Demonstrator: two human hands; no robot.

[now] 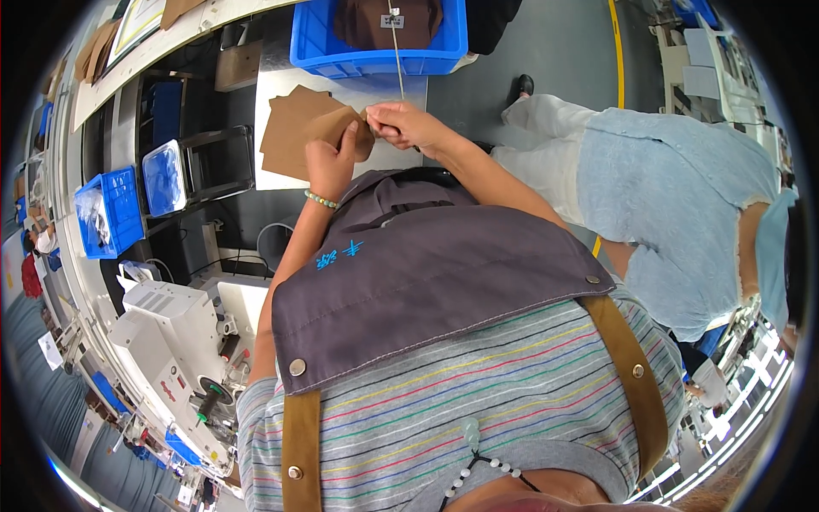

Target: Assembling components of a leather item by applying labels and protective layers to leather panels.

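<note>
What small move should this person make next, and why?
Probably lower the curled brown piece with the left hand and smooth it out: that hand's thumb presses it, the right hand is closed at its edge, and other brown pieces lie beneath on the white table.

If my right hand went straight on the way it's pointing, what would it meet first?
Your right hand would first meet the brown piece that it appears to pinch. Beyond that, probably the brown stack, though depth is unclear.
</note>
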